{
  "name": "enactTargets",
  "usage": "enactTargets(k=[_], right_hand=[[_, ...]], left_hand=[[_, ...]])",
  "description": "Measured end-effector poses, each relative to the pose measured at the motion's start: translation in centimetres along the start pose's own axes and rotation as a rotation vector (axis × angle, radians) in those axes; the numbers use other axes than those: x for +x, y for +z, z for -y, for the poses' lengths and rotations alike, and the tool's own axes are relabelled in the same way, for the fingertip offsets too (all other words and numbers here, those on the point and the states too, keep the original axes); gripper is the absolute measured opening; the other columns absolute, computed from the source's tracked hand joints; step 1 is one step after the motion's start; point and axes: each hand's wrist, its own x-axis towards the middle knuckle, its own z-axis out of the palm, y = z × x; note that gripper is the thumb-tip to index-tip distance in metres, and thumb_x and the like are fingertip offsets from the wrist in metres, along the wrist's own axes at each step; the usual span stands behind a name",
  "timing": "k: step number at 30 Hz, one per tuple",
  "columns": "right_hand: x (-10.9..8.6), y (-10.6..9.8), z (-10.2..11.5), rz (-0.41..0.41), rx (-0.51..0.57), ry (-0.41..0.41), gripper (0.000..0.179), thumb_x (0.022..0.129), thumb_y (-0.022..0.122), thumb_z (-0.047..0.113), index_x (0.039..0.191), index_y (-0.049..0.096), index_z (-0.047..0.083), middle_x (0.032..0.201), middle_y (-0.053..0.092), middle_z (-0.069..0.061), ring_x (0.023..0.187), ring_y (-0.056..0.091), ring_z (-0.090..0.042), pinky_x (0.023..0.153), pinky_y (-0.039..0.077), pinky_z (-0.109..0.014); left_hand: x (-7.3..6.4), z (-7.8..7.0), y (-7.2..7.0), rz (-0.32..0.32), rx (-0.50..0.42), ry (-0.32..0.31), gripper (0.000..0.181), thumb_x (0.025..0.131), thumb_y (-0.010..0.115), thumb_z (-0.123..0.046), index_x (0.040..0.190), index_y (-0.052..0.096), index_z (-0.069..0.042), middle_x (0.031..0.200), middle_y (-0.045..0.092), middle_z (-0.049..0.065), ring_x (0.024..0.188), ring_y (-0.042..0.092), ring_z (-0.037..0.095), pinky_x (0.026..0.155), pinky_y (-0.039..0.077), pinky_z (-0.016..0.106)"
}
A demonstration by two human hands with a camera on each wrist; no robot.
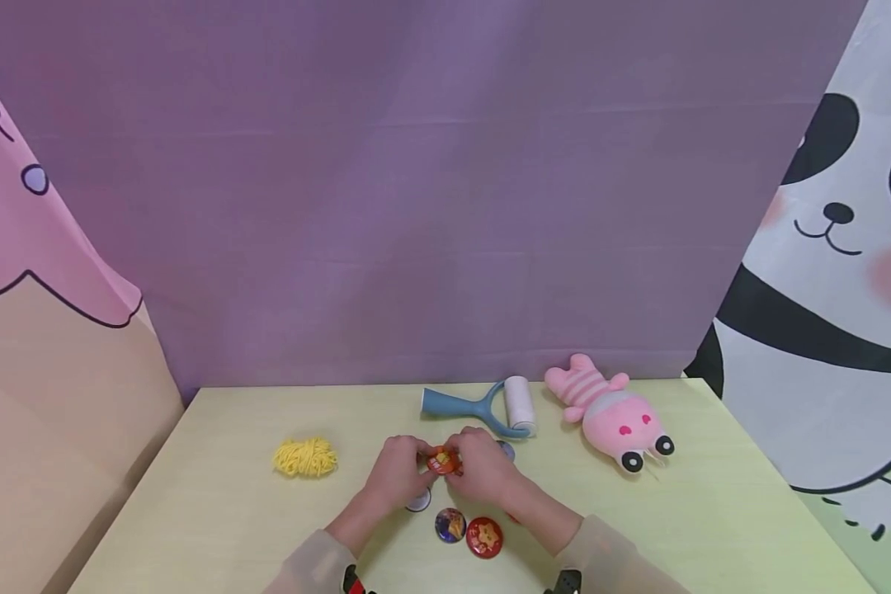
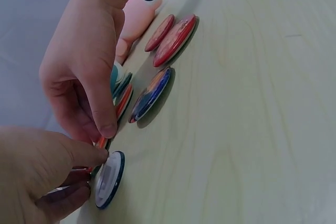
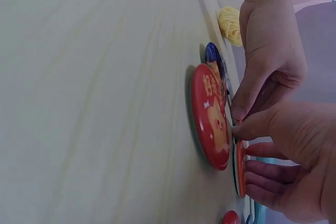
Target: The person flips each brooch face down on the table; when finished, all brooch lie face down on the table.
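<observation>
With twelve straight ahead of you on the table [image 1: 193, 511], the nearest piece is the red badge [image 1: 485, 538], face up at about five o'clock from your fingertips, with the blue badge [image 1: 450, 525] just beside it at six. A little farther out, the white-backed badge [image 1: 418, 502] shows its pale side at seven, close under your left hand [image 1: 398, 470]; you can't tell from these views whether your fingers touch it. Beyond that is the orange badge [image 1: 442, 461], directly between your two sets of fingers: your left thumb and fingers pinch its nine o'clock edge, your right hand [image 1: 483, 466] pinches its three o'clock edge, and neither hand is the nearer. Being round, it has no true long axis; the line that counts runs nine to three, straight from one grip to the other. A grey-blue badge [image 1: 506, 450] peeks out past your right hand at three, and the yellow yarn [image 1: 305, 458] lies well apart at nine. Farther off, the blue-handled roller [image 1: 456, 404] lies around one, its handle pointing toward nine, and the pink plush toy [image 1: 616, 412] lies between two and three, in front of the purple backdrop [image 1: 416, 206].
</observation>
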Motion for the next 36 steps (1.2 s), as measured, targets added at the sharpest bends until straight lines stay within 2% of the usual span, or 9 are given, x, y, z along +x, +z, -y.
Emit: enactTargets(k=[5, 8, 12, 17, 20, 25, 32, 36], right_hand=[[0.1, 0.2, -0.2, -0.029, 0.036, -0.016, 0.019, 0.083, 0.086, 0.008, 0.1, 0.08, 0.003, 0.091, 0.074, -0.007, 0.085, 0.062, -0.019, 0.078, 0.059, -0.034], [0.2, 0.2, -0.2, -0.053, 0.052, -0.041, 0.018, 0.083, 0.087, 0.009, 0.099, 0.081, 0.004, 0.092, 0.076, -0.006, 0.083, 0.062, -0.016, 0.073, 0.056, -0.028], [0.3, -0.4, -0.1, -0.077, 0.071, -0.059, 0.022, 0.082, 0.088, 0.009, 0.102, 0.081, 0.003, 0.096, 0.077, -0.008, 0.082, 0.061, -0.016, 0.07, 0.052, -0.025], [0.2, -1.7, 0.1, -0.086, 0.122, -0.081, 0.026, 0.082, 0.088, 0.009, 0.107, 0.08, 0.004, 0.102, 0.077, -0.009, 0.087, 0.068, -0.024, 0.075, 0.057, -0.028], [0.1, -2.6, -0.1, -0.071, 0.173, -0.096, 0.027, 0.085, 0.088, 0.013, 0.109, 0.08, 0.006, 0.105, 0.077, -0.007, 0.089, 0.069, -0.022, 0.078, 0.06, -0.028], [-0.2, -3.9, -0.8, -0.043, 0.269, -0.123, 0.028, 0.088, 0.086, 0.015, 0.114, 0.079, 0.008, 0.109, 0.078, -0.005, 0.089, 0.072, -0.018, 0.084, 0.065, -0.033], [-0.6, -5.3, -0.6, -0.06, 0.298, -0.169, 0.03, 0.088, 0.086, 0.014, 0.117, 0.078, 0.008, 0.111, 0.079, -0.006, 0.092, 0.076, -0.03, 0.086, 0.066, -0.041], [-0.7, -5.9, -0.3, -0.066, 0.317, -0.162, 0.03, 0.089, 0.086, 0.015, 0.118, 0.078, 0.009, 0.111, 0.078, -0.004, 0.093, 0.076, -0.029, 0.088, 0.066, -0.042]], left_hand=[[-0.3, 0.2, -0.2, -0.006, 0.0, 0.0, 0.027, 0.089, 0.086, -0.012, 0.113, 0.081, 0.0, 0.105, 0.08, 0.011, 0.085, 0.06, 0.013, 0.076, 0.056, 0.026], [-0.5, 0.3, -0.3, -0.027, -0.022, 0.012, 0.027, 0.089, 0.086, -0.012, 0.113, 0.081, 0.0, 0.105, 0.08, 0.012, 0.085, 0.062, 0.014, 0.074, 0.056, 0.025], [-0.7, 0.5, -0.6, -0.09, -0.049, 0.072, 0.023, 0.089, 0.086, -0.011, 0.109, 0.082, -0.001, 0.1, 0.08, 0.012, 0.085, 0.067, 0.017, 0.072, 0.056, 0.023], [-0.9, 0.3, -1.3, -0.163, -0.051, 0.162, 0.022, 0.089, 0.085, -0.008, 0.111, 0.083, -0.004, 0.103, 0.081, 0.01, 0.09, 0.074, 0.022, 0.077, 0.064, 0.027], [-1.1, 0.0, -1.9, -0.189, -0.074, 0.19, 0.025, 0.09, 0.085, -0.008, 0.115, 0.082, -0.007, 0.108, 0.081, 0.007, 0.098, 0.076, 0.022, 0.082, 0.065, 0.03], [-1.6, -0.7, -2.6, -0.229, -0.132, 0.215, 0.026, 0.091, 0.085, -0.012, 0.117, 0.082, -0.009, 0.113, 0.081, 0.006, 0.101, 0.077, 0.023, 0.086, 0.066, 0.036], [-2.0, -1.5, -3.3, -0.283, -0.171, 0.253, 0.03, 0.089, 0.086, -0.009, 0.119, 0.081, -0.007, 0.116, 0.081, 0.009, 0.097, 0.077, 0.026, 0.086, 0.066, 0.044], [-2.1, -1.9, -3.6, -0.315, -0.185, 0.27, 0.03, 0.089, 0.086, -0.009, 0.119, 0.081, -0.007, 0.116, 0.081, 0.009, 0.095, 0.077, 0.027, 0.085, 0.066, 0.041]])
